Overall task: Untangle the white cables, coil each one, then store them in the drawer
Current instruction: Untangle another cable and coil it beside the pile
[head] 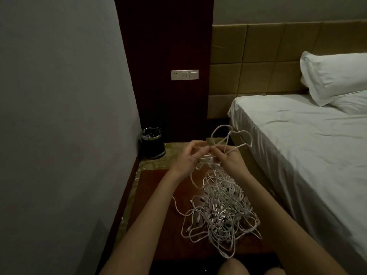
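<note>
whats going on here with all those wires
A person sits at a dark red bedside table working on a big tangle of white cables. The left hand and right hand are raised above the heap, each pinching strands at its top, with a few loops sticking up past the fingers. Most of the tangle still lies knotted on the table; no cable looks coiled yet, and no drawer is in view. A black bin stands beyond the table, a bed to the right.
</note>
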The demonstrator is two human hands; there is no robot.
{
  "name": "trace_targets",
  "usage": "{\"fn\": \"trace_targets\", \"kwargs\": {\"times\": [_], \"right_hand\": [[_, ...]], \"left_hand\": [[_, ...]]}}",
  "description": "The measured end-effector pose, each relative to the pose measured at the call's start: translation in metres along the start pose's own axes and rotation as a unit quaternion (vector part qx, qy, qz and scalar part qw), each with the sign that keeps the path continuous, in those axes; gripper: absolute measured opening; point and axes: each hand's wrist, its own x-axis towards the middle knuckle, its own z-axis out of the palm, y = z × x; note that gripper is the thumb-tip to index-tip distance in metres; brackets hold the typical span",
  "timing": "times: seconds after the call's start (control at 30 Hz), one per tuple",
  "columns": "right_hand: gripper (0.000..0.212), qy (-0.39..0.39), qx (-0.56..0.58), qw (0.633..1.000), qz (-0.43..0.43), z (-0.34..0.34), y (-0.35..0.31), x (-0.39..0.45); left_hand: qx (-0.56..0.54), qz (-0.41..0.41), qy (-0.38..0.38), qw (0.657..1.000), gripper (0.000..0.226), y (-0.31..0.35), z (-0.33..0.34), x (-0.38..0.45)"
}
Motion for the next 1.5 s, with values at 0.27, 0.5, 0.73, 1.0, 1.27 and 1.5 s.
{"fn": "trace_targets", "kwargs": {"times": [0.27, 0.5, 0.73, 1.0, 1.27, 1.5], "right_hand": [[0.021, -0.029, -0.004, 1.000, 0.005, -0.009, -0.006, 0.004], [0.025, 0.033, -0.010, 0.998, 0.045, -0.025, 0.006, 0.003], [0.026, -0.004, 0.008, 0.999, 0.048, -0.023, 0.004, 0.001], [0.031, 0.030, -0.018, 0.999, -0.005, -0.018, -0.004, -0.006], [0.029, 0.092, 0.053, 0.983, -0.149, -0.048, -0.082, -0.016], [0.029, 0.103, 0.124, 0.977, -0.138, -0.051, -0.109, -0.009]], "left_hand": [[0.094, 0.063, 0.009, 0.994, 0.025, -0.034, 0.019, -0.011], [0.087, -0.031, -0.050, 0.995, 0.029, -0.033, 0.000, -0.018], [-0.021, -0.112, -0.009, 0.993, 0.024, -0.031, -0.026, -0.022], [0.227, -0.015, -0.102, 0.968, 0.022, -0.011, 0.012, 0.004], [0.326, -0.165, 0.077, 0.928, 0.020, -0.062, 0.002, -0.003], [0.050, -0.016, 0.063, 0.997, 0.034, -0.005, 0.007, -0.001]]}}
